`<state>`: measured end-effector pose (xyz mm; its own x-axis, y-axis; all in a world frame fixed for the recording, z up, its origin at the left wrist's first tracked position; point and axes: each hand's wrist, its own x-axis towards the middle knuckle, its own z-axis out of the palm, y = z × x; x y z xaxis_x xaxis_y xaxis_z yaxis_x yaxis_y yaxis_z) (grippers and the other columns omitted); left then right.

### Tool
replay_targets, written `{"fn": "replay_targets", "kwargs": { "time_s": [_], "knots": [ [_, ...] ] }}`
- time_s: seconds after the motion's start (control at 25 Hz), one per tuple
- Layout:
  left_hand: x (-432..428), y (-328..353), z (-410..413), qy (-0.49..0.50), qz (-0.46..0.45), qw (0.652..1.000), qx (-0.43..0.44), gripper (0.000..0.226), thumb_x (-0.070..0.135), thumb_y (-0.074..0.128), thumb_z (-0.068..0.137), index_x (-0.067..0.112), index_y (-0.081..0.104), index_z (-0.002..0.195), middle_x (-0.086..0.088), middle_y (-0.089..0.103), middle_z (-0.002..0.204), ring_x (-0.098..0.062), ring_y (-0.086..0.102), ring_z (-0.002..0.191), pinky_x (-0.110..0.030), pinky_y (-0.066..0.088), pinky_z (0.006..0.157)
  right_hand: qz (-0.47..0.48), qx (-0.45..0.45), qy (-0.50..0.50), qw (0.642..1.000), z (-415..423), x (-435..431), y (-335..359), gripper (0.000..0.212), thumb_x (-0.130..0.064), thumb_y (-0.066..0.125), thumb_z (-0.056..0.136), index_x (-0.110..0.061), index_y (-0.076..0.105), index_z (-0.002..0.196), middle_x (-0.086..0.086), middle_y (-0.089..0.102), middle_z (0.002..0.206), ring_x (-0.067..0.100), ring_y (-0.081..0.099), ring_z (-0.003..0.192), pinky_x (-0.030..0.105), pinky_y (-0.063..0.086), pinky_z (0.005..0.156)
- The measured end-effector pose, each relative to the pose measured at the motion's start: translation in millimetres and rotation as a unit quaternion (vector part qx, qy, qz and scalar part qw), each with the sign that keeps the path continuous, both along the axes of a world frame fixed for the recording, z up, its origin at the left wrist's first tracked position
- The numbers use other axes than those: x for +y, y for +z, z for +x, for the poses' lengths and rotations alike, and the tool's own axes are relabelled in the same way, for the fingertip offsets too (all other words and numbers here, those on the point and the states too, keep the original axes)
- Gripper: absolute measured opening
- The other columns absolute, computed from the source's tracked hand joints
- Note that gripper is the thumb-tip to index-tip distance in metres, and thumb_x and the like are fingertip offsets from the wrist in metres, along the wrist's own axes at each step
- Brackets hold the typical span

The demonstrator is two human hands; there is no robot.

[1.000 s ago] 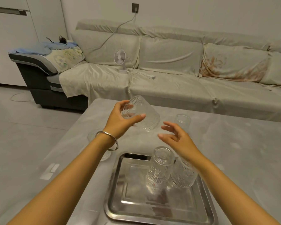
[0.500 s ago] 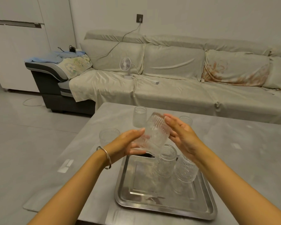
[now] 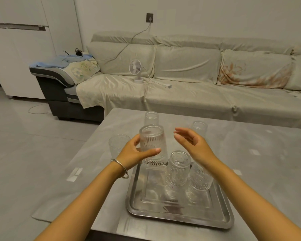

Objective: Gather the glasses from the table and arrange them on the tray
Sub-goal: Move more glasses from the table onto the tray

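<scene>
My left hand [image 3: 135, 153] grips a ribbed clear glass [image 3: 153, 145], held upside down just above the far left corner of the steel tray [image 3: 181, 217]. My right hand [image 3: 192, 145] hovers open beside it, fingers apart, touching nothing. Two ribbed glasses stand upside down on the tray: one in the middle [image 3: 178, 168] and one to its right [image 3: 201, 180], partly hidden by my right forearm. Three more glasses stand upright on the grey table [image 3: 259, 153]: one at the left [image 3: 117, 143], one far behind the held glass [image 3: 151, 117], one behind my right hand [image 3: 200, 127].
The tray lies near the table's front edge. Behind the table runs a long covered sofa [image 3: 198, 80] with a small white fan [image 3: 135, 70] and its cable on the seat. Grey floor tiles lie to the left of the table.
The held glass has turned from tilted to fully upside down and dropped toward the tray's far left corner. My right hand has come off the glass and opened.
</scene>
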<state>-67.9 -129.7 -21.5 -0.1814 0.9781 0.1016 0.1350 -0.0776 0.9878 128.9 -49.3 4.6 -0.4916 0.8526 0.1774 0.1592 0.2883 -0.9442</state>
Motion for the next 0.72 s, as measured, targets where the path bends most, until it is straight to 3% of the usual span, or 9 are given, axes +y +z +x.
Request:
{"fn": "replay_targets", "kwargs": {
  "time_s": [0.08, 0.16, 0.32, 0.44, 0.6, 0.72],
  "knots": [
    [1.7, -9.2, -5.4, 0.038, 0.006, 0.999, 0.001, 0.066, 0.045, 0.081, 0.044, 0.042, 0.053, 0.104, 0.017, 0.060, 0.109, -0.002, 0.063, 0.094, -0.014, 0.052, 0.067, 0.042, -0.058, -0.038, 0.997, 16.4, 6.4, -14.4, 0.038, -0.043, 0.065, 0.078, -0.028, 0.062, 0.113, -0.008, 0.063, 0.119, 0.009, 0.056, 0.114, 0.031, 0.048, 0.098],
    [3.3, -21.8, -5.8, 0.057, 0.003, 0.998, 0.037, 0.073, 0.041, 0.083, 0.046, 0.037, 0.051, 0.111, 0.016, 0.058, 0.111, -0.007, 0.057, 0.102, -0.016, 0.048, 0.077, 0.072, -0.130, -0.046, 0.988, 29.8, 9.1, -26.7, 0.046, -0.057, 0.061, 0.071, -0.035, 0.061, 0.112, -0.012, 0.058, 0.124, 0.008, 0.050, 0.119, 0.020, 0.049, 0.087],
    [6.3, -49.7, 4.1, 0.091, 0.001, 0.994, 0.060, 0.074, 0.028, 0.087, 0.052, 0.031, 0.050, 0.117, 0.015, 0.058, 0.111, -0.012, 0.053, 0.107, -0.024, 0.045, 0.085, 0.152, -0.270, -0.045, 0.950, 42.3, 11.5, -50.8, 0.075, -0.076, 0.051, 0.061, -0.038, 0.052, 0.125, -0.012, 0.051, 0.135, 0.014, 0.040, 0.128, 0.035, 0.033, 0.107],
    [9.7, -64.5, 10.4, 0.086, -0.008, 0.995, 0.046, 0.074, 0.025, 0.087, 0.053, 0.031, 0.050, 0.116, 0.012, 0.059, 0.112, -0.014, 0.056, 0.109, -0.018, 0.047, 0.082, 0.154, -0.281, -0.053, 0.946, 47.5, 13.4, -59.9, 0.082, -0.079, 0.050, 0.059, -0.038, 0.047, 0.130, -0.013, 0.049, 0.137, 0.014, 0.038, 0.128, 0.033, 0.030, 0.105],
    [15.1, -75.5, 15.1, 0.083, -0.018, 0.995, 0.057, 0.076, 0.027, 0.088, 0.051, 0.030, 0.050, 0.117, 0.005, 0.059, 0.119, -0.019, 0.056, 0.112, -0.036, 0.049, 0.095, 0.175, -0.287, -0.050, 0.940, 49.2, 17.1, -65.8, 0.079, -0.079, 0.051, 0.060, -0.040, 0.048, 0.129, -0.015, 0.051, 0.135, 0.012, 0.041, 0.125, 0.029, 0.028, 0.103],
    [17.7, -81.6, 15.1, 0.079, -0.027, 0.994, 0.064, 0.075, 0.028, 0.088, 0.051, 0.034, 0.049, 0.114, 0.006, 0.060, 0.115, -0.018, 0.057, 0.111, -0.035, 0.049, 0.093, 0.199, -0.288, -0.055, 0.935, 48.3, 17.1, -69.8, 0.070, -0.075, 0.054, 0.064, -0.040, 0.052, 0.125, -0.015, 0.054, 0.132, 0.011, 0.044, 0.124, 0.028, 0.025, 0.104]
  ]
}}
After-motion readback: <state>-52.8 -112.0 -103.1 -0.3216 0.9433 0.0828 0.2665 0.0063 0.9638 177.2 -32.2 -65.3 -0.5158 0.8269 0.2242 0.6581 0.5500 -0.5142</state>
